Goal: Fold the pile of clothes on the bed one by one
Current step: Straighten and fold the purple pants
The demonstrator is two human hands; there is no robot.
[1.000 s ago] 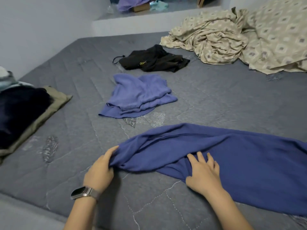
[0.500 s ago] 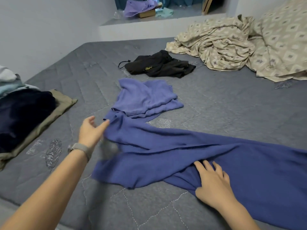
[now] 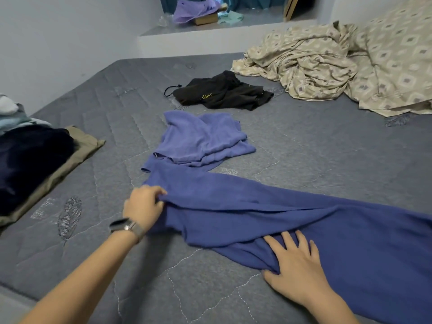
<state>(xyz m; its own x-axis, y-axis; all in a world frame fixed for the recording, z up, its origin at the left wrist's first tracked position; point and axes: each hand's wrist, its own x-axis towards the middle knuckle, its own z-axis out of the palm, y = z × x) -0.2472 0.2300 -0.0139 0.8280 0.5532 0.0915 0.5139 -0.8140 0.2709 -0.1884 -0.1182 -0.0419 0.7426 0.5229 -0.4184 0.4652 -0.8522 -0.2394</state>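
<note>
Head view shows your dark blue garment point(image 3: 292, 213) stretched across the near part of the bed point(image 3: 327, 160), running off the right edge of view. Your left hand point(image 3: 143, 208) pinches its left end with curled fingers; your right hand point(image 3: 295, 265) lies on its near edge, fingers spread and thumb tucked under a fold. Just beyond, a lighter blue garment point(image 3: 201, 139) lies touching the far left corner of the dark one. A black garment point(image 3: 222, 92) sits farther back. Folded clothes point(image 3: 35, 160) are stacked at the left edge, and a patterned sheet point(image 3: 339, 64) is heaped far right. Bare mattress lies open between these and along your near side.
</note>
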